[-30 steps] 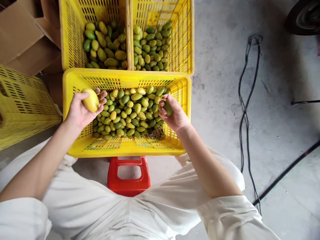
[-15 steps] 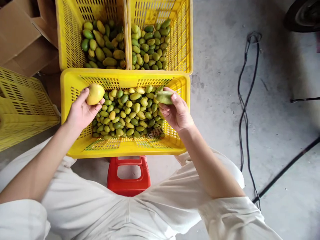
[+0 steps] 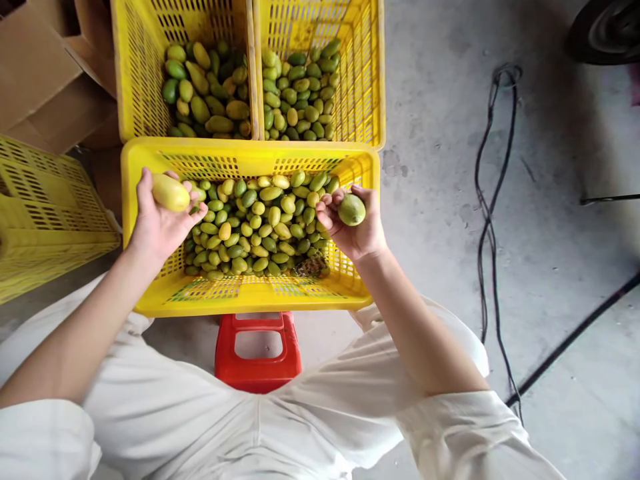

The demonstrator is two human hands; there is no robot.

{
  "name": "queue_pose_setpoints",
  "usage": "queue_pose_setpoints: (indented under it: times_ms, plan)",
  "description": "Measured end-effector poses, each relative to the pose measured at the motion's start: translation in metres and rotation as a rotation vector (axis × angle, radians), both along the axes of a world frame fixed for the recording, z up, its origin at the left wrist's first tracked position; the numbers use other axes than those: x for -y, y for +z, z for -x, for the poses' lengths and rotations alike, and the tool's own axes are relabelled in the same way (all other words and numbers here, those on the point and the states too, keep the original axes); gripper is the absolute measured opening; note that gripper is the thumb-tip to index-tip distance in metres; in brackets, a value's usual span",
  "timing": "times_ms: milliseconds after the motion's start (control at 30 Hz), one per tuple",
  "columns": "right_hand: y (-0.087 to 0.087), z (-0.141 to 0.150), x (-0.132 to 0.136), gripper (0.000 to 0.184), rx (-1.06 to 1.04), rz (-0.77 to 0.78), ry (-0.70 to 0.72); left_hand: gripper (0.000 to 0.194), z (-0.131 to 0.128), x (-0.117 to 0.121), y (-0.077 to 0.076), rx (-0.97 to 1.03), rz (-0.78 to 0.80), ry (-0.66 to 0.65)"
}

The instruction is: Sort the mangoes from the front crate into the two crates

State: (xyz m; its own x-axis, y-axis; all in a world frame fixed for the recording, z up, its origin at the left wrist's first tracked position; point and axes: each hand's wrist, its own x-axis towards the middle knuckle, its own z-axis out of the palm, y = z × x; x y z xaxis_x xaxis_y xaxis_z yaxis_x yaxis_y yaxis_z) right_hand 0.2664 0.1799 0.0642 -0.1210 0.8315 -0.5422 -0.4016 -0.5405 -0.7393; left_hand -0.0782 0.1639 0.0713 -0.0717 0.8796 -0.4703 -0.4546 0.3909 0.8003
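- Trousers, one white cloth pair (image 3: 165, 400), spread to both sides, with two white rolled sleeves (image 3: 465, 427) above bare forearms.
- One red plastic stool (image 3: 257, 379) between the legs, partly hidden by the near crate.
- One near crate (image 3: 250, 306), yellow slotted plastic, rectangular, its wide side toward the person; it holds dozens of small oval fruits (image 3: 265, 233), green to yellow, too many to count.
- One dark brown dry clump (image 3: 310, 267) in that crate's near right corner.
- Two hands above the crate, one fruit gripped in each: the left hand (image 3: 163, 227) has thumb and fingers around one smooth yellow oval fruit (image 3: 171, 193); the right hand (image 3: 361, 233) curls around one round-ended green fruit (image 3: 351, 210).
- One more yellow plastic crate (image 3: 50, 200) on the left, apart from the others.
- Two far crates (image 3: 367, 87), yellow plastic, side by side beyond the near one, each partly filled with green and yellowish fruits (image 3: 303, 97).
- Brown cardboard (image 3: 37, 67) at far left.
- Black cables (image 3: 487, 227), twisted, on the grey concrete floor (image 3: 430, 200) at right; one dark wheel (image 3: 607, 33) at far right.
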Motion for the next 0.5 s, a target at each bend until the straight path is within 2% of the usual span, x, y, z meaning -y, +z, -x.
queue_pose_setpoints:
  times_ms: [100,200,300,400,500]
  plan:
    - [-0.002,0.001,0.000,0.044,-0.045,-0.007,-0.007,0.032,-0.005,-0.001,0.007,0.016,0.036,0.044]
    - [-0.004,0.001,0.000,0.046,-0.057,-0.022,-0.002,0.024,-0.004,-0.001,0.012,0.099,0.066,-0.007]
    - [-0.003,0.001,0.000,0.047,-0.066,-0.043,-0.005,0.024,-0.001,-0.001,0.014,0.170,0.083,-0.113]
    - [-0.003,0.002,0.002,0.051,-0.056,-0.041,0.010,0.025,0.001,0.000,0.014,0.142,0.089,-0.177]
    - [-0.008,0.000,0.004,0.055,-0.067,-0.034,0.029,0.036,0.000,0.000,0.013,0.126,0.093,-0.211]
